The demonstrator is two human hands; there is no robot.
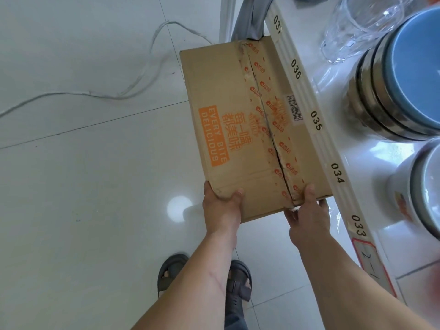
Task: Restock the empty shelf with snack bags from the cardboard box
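A brown cardboard box (228, 91) with orange print and a taped, split top seam is held above the floor, its flaps closed. My left hand (222, 206) grips the box's near left corner, thumb on top. My right hand (307, 215) grips the near edge at the seam, thumb on top and fingers under. The box's right side runs along the white shelf edge (316, 139) marked with numbers 033 to 036. No snack bags are visible.
On the shelf at right stand steel containers with blue lids (392, 91), a clear glass jug (357, 25) and a white pot (419, 198). A white cable (133, 89) lies across the tiled floor. My sandalled feet (204, 277) are below.
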